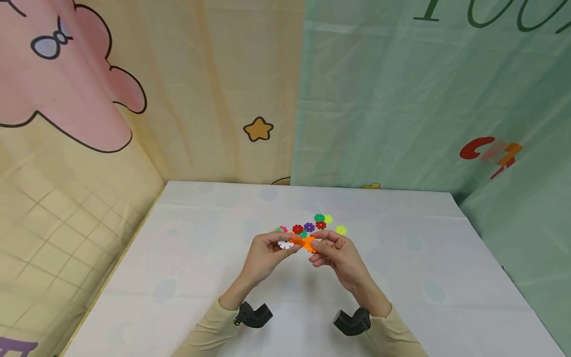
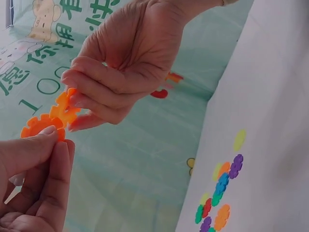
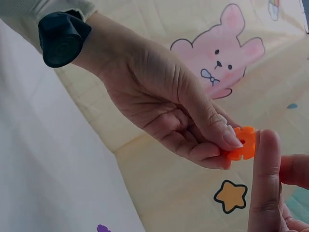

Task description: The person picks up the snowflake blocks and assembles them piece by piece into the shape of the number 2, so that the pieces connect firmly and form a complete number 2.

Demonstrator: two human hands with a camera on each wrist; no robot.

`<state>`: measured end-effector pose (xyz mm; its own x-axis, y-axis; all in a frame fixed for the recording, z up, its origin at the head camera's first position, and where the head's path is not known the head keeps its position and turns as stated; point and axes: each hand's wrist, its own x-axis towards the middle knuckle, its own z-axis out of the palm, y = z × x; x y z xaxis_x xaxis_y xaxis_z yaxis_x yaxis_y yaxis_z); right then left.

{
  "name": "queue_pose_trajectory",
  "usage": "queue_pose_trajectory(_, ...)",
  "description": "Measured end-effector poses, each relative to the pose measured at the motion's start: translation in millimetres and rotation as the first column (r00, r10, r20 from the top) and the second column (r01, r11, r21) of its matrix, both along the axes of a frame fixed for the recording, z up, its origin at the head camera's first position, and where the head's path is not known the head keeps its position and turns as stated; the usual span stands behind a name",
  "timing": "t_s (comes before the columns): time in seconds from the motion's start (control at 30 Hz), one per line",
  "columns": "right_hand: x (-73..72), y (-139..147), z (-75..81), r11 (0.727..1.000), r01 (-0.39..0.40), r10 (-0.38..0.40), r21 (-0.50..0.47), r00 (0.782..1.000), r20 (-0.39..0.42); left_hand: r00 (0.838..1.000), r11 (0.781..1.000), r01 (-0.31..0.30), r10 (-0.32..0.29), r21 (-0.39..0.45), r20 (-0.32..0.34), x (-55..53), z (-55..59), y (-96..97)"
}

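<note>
Head view, and both hands meet over the middle of the white table (image 1: 428,277)! Left hand (image 1: 264,254) pinches an orange disc (image 2: 42,126) between thumb and fingers; right hand (image 1: 340,255) pinches a second orange disc (image 2: 64,110), to the right, and the two touch at their edges. A white disc (image 1: 286,245) shows at the left fingers, held or not I cannot tell. Just beyond, on the far side, lie red (image 1: 297,229), purple (image 1: 309,227), green (image 1: 319,217) and yellow discs (image 1: 341,230).

Left fingers (image 1: 286,254) partly hide the white disc (image 1: 286,245); the head view's lower edge cuts off the surface's (image 1: 446,307) near corners.
</note>
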<state>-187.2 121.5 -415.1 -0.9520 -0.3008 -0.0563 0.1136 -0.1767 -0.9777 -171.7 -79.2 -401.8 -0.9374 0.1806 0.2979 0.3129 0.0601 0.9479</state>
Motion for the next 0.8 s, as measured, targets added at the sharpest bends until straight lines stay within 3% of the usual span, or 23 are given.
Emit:
queue_pose_trajectory(0.27, 3.8, 1, 4.4, 1.000, 0.013, -0.012, 0.017, 1.000, -0.015, 0.982, 0.996, -0.064, 0.052, -0.062, -0.182, 6.1, 3.9, 7.3)
queue_pose_trajectory(0.57, 6.2, -2, 6.4, 1.000, 0.025, -0.024, 0.014, 0.999, -0.033, 0.964, 0.986, -0.148, 0.125, -0.082, -0.236, 10.8, 3.5, 13.3)
queue_pose_trajectory(0.8, 6.1, -2, 4.7, 1.000, 0.020, -0.020, 0.007, 0.999, -0.030, 0.960, 0.983, -0.156, 0.127, -0.100, -0.250, 10.3, 2.2, 14.9)
